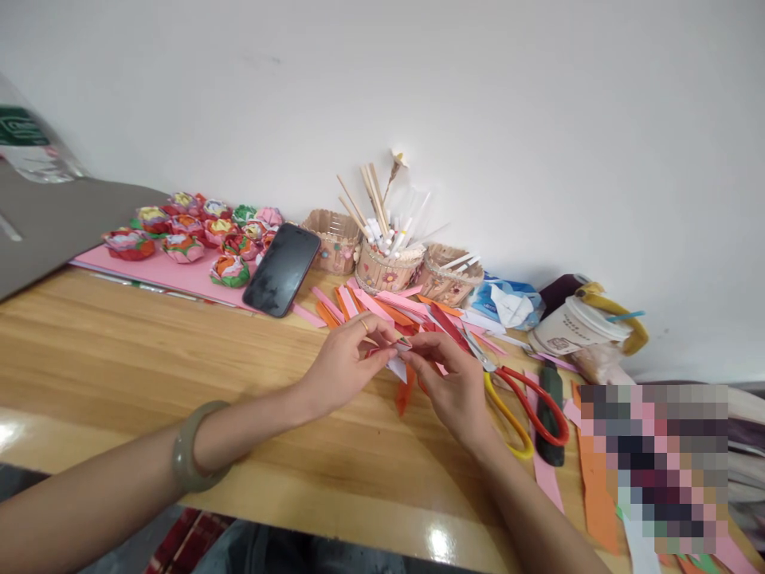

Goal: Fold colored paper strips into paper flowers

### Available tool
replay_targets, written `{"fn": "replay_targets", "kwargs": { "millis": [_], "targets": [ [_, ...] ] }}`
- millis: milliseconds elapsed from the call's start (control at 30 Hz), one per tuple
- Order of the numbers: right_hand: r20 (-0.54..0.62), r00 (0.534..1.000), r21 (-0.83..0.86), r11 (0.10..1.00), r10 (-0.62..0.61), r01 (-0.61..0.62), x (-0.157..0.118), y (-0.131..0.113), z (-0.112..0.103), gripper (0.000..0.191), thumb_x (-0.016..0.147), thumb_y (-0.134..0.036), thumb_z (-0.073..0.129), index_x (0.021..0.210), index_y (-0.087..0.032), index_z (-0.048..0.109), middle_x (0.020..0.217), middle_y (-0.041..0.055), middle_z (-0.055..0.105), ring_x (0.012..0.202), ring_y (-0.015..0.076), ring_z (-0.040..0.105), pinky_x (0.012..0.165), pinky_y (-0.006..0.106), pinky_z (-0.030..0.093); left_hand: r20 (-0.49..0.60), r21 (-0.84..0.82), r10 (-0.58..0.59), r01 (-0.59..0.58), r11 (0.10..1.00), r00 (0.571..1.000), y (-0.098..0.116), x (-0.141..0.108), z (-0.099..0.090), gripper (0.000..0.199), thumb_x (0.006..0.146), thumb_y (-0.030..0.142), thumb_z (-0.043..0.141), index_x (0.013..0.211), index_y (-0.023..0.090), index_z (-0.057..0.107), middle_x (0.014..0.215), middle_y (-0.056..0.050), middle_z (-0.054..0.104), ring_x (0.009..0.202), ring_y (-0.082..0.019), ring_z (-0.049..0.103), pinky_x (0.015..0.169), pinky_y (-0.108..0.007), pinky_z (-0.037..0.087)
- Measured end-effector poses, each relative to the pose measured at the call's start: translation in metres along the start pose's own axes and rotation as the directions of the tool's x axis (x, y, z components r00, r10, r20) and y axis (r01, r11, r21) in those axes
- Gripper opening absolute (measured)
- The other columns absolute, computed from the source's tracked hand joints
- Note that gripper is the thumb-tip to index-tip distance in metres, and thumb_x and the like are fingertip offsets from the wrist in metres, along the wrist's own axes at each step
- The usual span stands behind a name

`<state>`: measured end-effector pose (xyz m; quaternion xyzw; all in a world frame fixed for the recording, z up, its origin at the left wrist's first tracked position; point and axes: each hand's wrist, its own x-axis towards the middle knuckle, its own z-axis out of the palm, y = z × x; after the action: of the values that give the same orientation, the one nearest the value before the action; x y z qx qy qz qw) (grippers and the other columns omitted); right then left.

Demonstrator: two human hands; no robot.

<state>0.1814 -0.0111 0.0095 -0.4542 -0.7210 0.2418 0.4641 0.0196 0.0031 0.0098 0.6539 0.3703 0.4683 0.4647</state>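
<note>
Between my two hands, just above the table, is a small folded paper piece (pixel 397 367), white with some red and green showing. My left hand (pixel 347 363) pinches it from the left, thumb against fingers; a ring and a bangle are on that arm. From the right, my right hand (pixel 451 383) pinches the same piece, its fingertips nearly meeting the left ones. Strips of pink and orange folded paper (pixel 370 307) lie in a heap just behind my hands. Red-and-yellow-handled scissors (pixel 519 399) rest right of my right hand.
Several finished paper flowers (pixel 185 247) sit on a pink sheet (pixel 149 275) at left, with a phone (pixel 282 269) leaning there. Decorated baskets (pixel 388 267) holding sticks and pens stand by the wall. A paper cup (pixel 570 325), dark green bottle (pixel 550 414) and paper strips (pixel 598 486) occupy the right.
</note>
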Motion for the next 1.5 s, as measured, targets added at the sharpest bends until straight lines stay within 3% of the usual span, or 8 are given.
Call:
{"fn": "replay_targets", "kwargs": {
  "millis": [267,467,800,1033,1267,1367,1433,1500],
  "targets": [
    [-0.018,0.995,-0.14,0.985,-0.102,0.098,-0.004,-0.001,-0.003,0.009,0.082,-0.021,0.059,0.089,-0.02,0.063,0.08,0.0035,0.068,0.068,0.0144,0.064,0.063,0.028,0.054,0.005,0.087,0.183,-0.183,0.979,0.983,-0.008,-0.001,-0.003,0.005,0.079,0.014,0.056,0.08,0.018,0.055,0.083,-0.002,0.057,0.08,-0.014,0.056,0.073,-0.028,0.048],
    [-0.017,0.984,-0.153,0.973,-0.176,0.171,-0.006,-0.004,-0.002,0.008,0.083,-0.019,0.058,0.089,-0.02,0.062,0.082,0.0039,0.068,0.07,0.014,0.064,0.064,0.027,0.053,-0.025,0.161,0.369,-0.361,0.919,0.929,-0.008,-0.001,-0.003,0.008,0.078,0.01,0.057,0.078,0.018,0.057,0.077,-0.002,0.06,0.075,-0.014,0.057,0.071,-0.027,0.046],
    [-0.042,0.982,-0.108,0.978,-0.186,0.181,-0.006,-0.011,-0.003,0.003,0.082,-0.019,0.06,0.084,-0.021,0.061,0.074,0.0012,0.065,0.064,0.0126,0.061,0.058,0.025,0.052,-0.023,0.152,0.356,-0.349,0.925,0.934,-0.007,-0.002,-0.003,0.006,0.078,0.012,0.057,0.079,0.018,0.058,0.078,-0.003,0.062,0.074,-0.015,0.058,0.069,-0.027,0.048],
    [-0.088,0.952,-0.202,0.941,-0.293,0.271,-0.005,-0.008,-0.004,0.007,0.079,-0.017,0.063,0.081,-0.022,0.059,0.077,0.0023,0.062,0.072,0.0161,0.061,0.061,0.028,0.051,-0.029,0.233,0.453,-0.435,0.87,0.891,-0.011,-0.003,-0.003,0.008,0.079,0.012,0.056,0.082,0.019,0.059,0.08,-0.003,0.063,0.077,-0.014,0.059,0.071,-0.027,0.047],
    [0.005,0.935,-0.152,0.924,-0.354,0.351,-0.003,-0.006,-0.009,0.014,0.079,-0.008,0.06,0.079,-0.022,0.056,0.078,0.0024,0.062,0.076,0.0158,0.059,0.066,0.029,0.049,0.005,0.261,0.508,-0.491,0.831,0.862,-0.008,-0.003,-0.007,0.01,0.079,0.011,0.054,0.076,0.019,0.059,0.079,-0.003,0.062,0.075,-0.013,0.06,0.069,-0.025,0.047],
    [0.022,0.96,-0.06,0.959,-0.278,0.278,-0.002,-0.005,-0.009,0.011,0.079,-0.011,0.06,0.077,-0.021,0.056,0.075,0.0011,0.06,0.072,0.0145,0.057,0.064,0.028,0.048,0.039,0.123,0.378,-0.38,0.917,0.925,-0.004,0.0,-0.008,0.008,0.076,0.013,0.058,0.07,0.018,0.056,0.073,-0.002,0.06,0.071,-0.013,0.058,0.066,-0.026,0.047],
    [0.031,0.991,0.036,0.991,-0.133,0.131,-0.002,-0.006,-0.009,0.009,0.078,-0.018,0.063,0.074,-0.02,0.055,0.07,-0.0004,0.057,0.064,0.0127,0.054,0.059,0.026,0.045,0.085,-0.041,0.156,-0.153,0.987,0.984,-0.002,0.003,-0.008,0.007,0.071,0.015,0.061,0.07,0.017,0.055,0.07,-0.001,0.059,0.066,-0.013,0.056,0.062,-0.025,0.047],
    [0.077,0.997,0.154,0.987,0.03,-0.042,-0.001,-0.007,-0.008,0.013,0.077,-0.025,0.066,0.072,-0.019,0.055,0.066,-0.0017,0.055,0.059,0.0111,0.05,0.053,0.023,0.042,0.176,-0.186,-0.065,0.098,0.978,0.982,-0.001,0.006,-0.009,0.012,0.067,0.018,0.065,0.073,0.016,0.055,0.07,0.0,0.058,0.062,-0.011,0.055,0.058,-0.024,0.046]
  ]
}}
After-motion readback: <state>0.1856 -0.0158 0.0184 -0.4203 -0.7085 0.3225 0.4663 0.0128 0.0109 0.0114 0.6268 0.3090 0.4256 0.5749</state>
